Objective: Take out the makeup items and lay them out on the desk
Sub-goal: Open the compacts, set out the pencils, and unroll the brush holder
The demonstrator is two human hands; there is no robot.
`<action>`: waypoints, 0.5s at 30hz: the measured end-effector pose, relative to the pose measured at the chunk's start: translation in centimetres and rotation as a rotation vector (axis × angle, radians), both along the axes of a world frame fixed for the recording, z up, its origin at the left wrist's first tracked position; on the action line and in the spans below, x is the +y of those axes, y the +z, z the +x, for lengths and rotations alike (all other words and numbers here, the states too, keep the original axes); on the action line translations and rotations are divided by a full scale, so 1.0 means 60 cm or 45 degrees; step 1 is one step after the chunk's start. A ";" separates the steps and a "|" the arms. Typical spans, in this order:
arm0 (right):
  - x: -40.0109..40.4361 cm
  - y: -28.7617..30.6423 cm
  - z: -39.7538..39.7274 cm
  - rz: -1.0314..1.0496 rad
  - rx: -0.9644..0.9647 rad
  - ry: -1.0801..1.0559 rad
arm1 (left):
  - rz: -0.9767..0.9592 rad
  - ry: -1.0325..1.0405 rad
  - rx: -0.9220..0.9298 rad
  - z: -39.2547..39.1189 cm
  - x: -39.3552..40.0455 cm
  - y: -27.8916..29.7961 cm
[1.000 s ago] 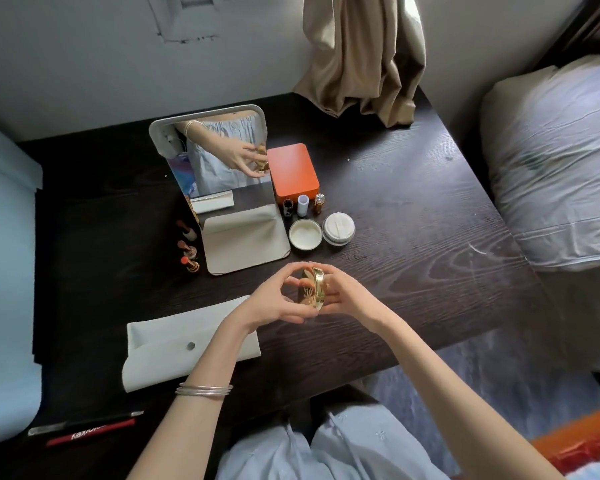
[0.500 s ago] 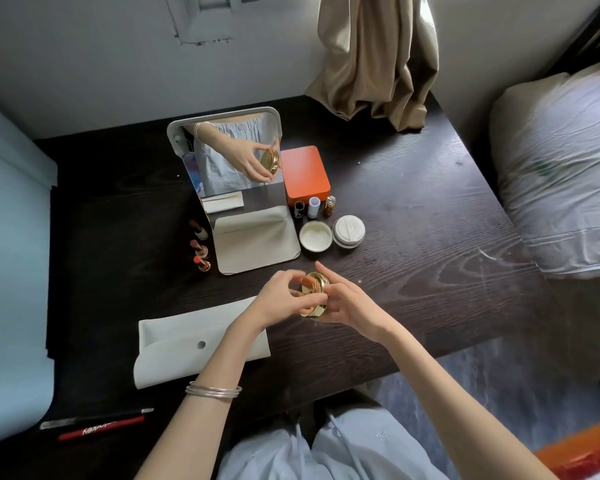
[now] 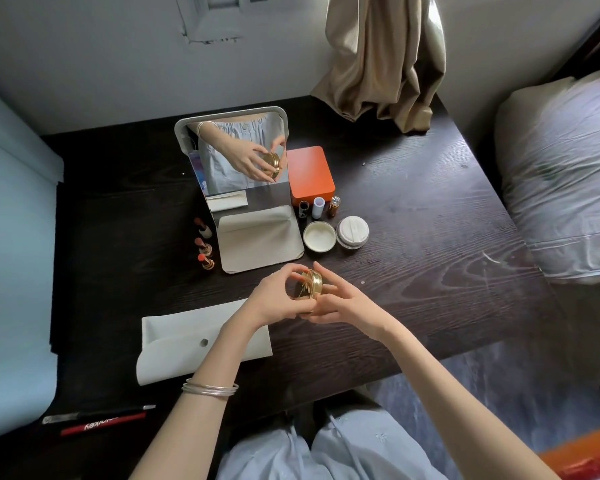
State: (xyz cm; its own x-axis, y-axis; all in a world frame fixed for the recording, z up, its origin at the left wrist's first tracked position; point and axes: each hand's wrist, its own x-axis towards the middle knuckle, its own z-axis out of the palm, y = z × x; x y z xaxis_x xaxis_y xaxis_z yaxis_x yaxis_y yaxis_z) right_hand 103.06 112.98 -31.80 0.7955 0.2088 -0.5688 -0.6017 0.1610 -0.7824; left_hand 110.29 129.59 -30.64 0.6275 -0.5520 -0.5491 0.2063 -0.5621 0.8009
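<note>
1. A gold compact is held on edge above the near middle of the worktop, just near of the folding mirror.
2. It is gripped by the left hand, fingers curled over its top rim and thumb under.
3. It is steadied by the right hand, fingers mostly straight, fingertips touching its right face and lower edge.
4. The case is judged rigid, light, and slippery from its polished metallic finish.
5. The contents are likely fragile if dropped; a hinge is not visible.
6. Hold is best taken across the rim, not the flat faces.
7. Already laid out: an open cream jar, a white lid, an orange box.
8. A white pouch lies near left.
</note>
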 end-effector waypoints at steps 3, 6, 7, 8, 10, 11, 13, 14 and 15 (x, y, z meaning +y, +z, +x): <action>0.006 -0.001 0.004 -0.070 -0.018 -0.013 | 0.143 -0.059 -0.106 0.006 0.003 -0.002; 0.013 0.002 0.010 -0.030 -0.016 -0.090 | 0.231 -0.101 -0.216 0.007 0.002 -0.001; 0.014 0.003 0.010 0.021 -0.021 -0.119 | 0.239 -0.095 -0.245 0.007 0.002 -0.001; 0.015 0.004 0.010 0.089 -0.027 -0.140 | 0.236 -0.091 -0.264 0.008 0.001 -0.001; 0.015 0.007 0.012 0.255 -0.014 -0.188 | 0.215 -0.085 -0.260 0.010 -0.001 0.002; 0.015 0.007 0.013 0.316 -0.001 -0.209 | 0.210 -0.080 -0.249 0.010 -0.001 0.004; 0.018 0.008 0.016 0.363 0.020 -0.217 | 0.218 -0.086 -0.248 0.010 -0.003 0.006; 0.021 0.008 0.017 0.371 0.025 -0.212 | 0.228 -0.096 -0.256 0.010 -0.002 0.005; 0.023 0.008 0.018 0.378 0.032 -0.207 | 0.237 -0.101 -0.259 0.011 -0.001 0.005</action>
